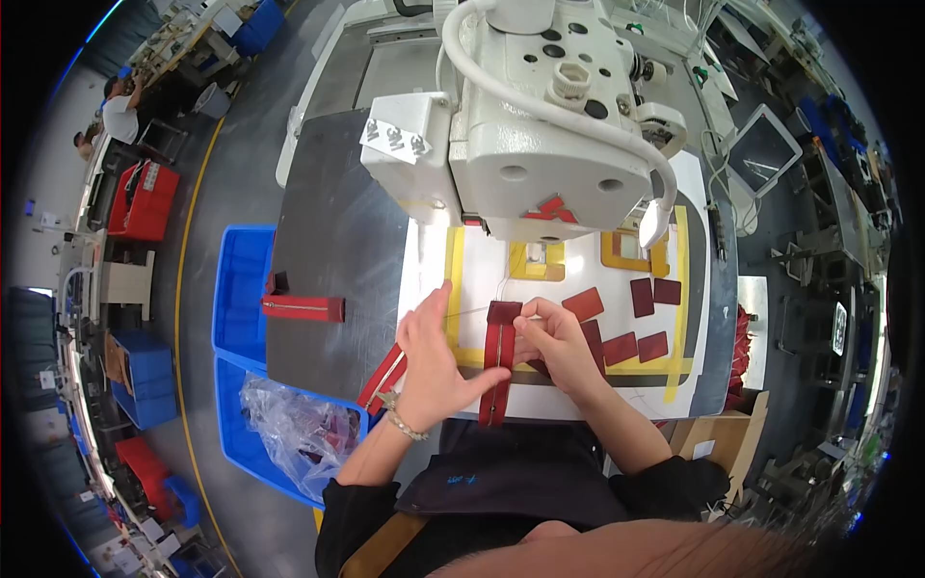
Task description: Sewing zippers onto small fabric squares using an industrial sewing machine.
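Note:
My right hand (559, 352) pinches a red zipper strip (499, 337) below the dark red tab (504, 311) at its upper end. My left hand (429, 361) is open beside it, fingers extended, its thumb over the strip. A thin thread runs near the tab toward the left fingers. Another red zipper strip (381, 379) lies beneath my left hand. Several red and maroon patches (644, 298) lie on the white board (595, 395) to the right, under a white industrial sewing machine (549, 125) with yellow template frames (609, 258).
A third zipper strip (308, 308) lies on the dark table (337, 231). Blue bins (241, 250), one holding plastic bags (289, 433), sit left. A cardboard box (742, 433) and tablet screen (761, 149) are right. A co-worker (120, 120) works across the aisle at upper left.

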A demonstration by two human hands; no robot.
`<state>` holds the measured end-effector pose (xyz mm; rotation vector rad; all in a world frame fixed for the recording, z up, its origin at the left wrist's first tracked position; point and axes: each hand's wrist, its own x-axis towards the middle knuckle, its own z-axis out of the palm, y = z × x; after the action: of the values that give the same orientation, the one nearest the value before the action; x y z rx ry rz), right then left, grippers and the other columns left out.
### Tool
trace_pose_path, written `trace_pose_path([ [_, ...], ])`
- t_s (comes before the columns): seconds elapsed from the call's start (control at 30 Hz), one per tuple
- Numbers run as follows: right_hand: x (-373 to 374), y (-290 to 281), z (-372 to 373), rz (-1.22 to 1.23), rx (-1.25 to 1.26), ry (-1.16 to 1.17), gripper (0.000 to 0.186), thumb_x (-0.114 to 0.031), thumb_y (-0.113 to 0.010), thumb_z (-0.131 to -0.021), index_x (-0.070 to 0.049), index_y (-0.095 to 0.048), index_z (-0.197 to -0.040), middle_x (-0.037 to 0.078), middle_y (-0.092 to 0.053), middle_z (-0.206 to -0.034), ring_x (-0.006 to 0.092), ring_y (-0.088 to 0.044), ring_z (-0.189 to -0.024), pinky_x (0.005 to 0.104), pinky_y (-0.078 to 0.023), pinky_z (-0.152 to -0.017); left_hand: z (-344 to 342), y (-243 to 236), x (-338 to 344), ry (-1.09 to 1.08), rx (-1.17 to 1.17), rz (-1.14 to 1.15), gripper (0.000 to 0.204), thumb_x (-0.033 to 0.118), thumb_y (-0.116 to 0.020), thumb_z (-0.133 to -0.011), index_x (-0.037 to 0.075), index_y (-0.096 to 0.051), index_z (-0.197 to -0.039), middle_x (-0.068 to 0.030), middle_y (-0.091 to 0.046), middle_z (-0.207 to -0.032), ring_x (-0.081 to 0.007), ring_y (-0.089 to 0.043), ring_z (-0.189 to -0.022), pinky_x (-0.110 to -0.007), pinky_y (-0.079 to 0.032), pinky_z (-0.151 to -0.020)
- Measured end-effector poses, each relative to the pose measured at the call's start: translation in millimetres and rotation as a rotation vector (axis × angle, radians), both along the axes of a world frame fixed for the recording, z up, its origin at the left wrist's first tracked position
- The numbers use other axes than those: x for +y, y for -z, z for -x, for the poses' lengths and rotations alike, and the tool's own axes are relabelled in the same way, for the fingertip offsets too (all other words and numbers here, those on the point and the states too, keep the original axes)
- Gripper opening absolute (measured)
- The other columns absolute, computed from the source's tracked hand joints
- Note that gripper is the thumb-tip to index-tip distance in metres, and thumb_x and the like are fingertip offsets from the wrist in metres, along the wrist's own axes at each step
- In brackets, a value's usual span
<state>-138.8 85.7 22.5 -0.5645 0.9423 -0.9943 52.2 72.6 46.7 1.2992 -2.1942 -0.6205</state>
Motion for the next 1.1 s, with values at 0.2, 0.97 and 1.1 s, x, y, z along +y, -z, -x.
trace_pose_path([
  [0.2,-2.2,4.5,-9.8,-0.010,-0.042,0.042,0.011,-0.010,-0.049,-0.096,-0.003,-0.050,-0.105,0.014,-0.066,-0.096,0.0195,-0.068,-0.085,0.0272,-0.056,-0.070,-20.6,25.9,42.4,-0.141,-0.193,-0.047,0.101,0.030,-0.075,-0.063,-0.004,-0.019,-0.141,-0.0251,-0.023,-0.146,-0.0379,-0.020,-0.136,-0.052,-0.011,-0.107],
  [0.97,64.6,-30.0,59.8,0.094,0.132,-0.055,0.028,-0.013,-0.051,-0.095,-0.001,-0.050,-0.120,0.014,-0.064,-0.108,0.0202,-0.066,-0.093,0.0272,-0.054,-0.075,-250.2,59.7,-99.9,-0.842,-0.678,0.179,0.080,0.049,-0.070,-0.074,0.017,-0.036,-0.139,-0.0132,-0.036,-0.143,-0.0303,-0.036,-0.130,-0.057,-0.024,-0.100],
  [1.1,93.1,-40.0,107.8,0.150,0.292,0.206,0.026,-0.012,-0.049,-0.095,0.000,-0.052,-0.118,0.015,-0.065,-0.105,0.0205,-0.068,-0.087,0.0266,-0.054,-0.072,-270.4,48.8,-98.7,-0.933,-0.713,0.171,0.075,0.042,-0.071,-0.076,0.019,-0.036,-0.139,-0.0110,-0.036,-0.144,-0.0287,-0.035,-0.130,-0.058,-0.025,-0.099],
])
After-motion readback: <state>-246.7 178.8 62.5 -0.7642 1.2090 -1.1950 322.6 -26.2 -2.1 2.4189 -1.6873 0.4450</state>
